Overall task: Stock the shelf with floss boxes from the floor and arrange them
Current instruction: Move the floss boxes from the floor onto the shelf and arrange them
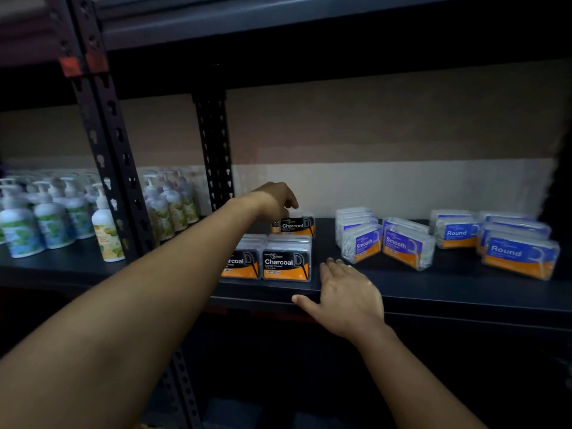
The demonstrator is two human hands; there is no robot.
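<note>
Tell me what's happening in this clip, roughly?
A person is arranging floss boxes on a dark shelf. The left hand reaches to the back and touches the top of a rear Charcoal box; whether it grips it is unclear. The right hand rests flat on the shelf edge. Charcoal, Smooth and Round boxes stand in rows. Pump bottles fill the bay to the left.

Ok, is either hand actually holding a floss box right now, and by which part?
The left hand reaches down onto the top of the rear Charcoal box; whether it grips is hidden. The right hand lies flat on the shelf, holding nothing.
</note>
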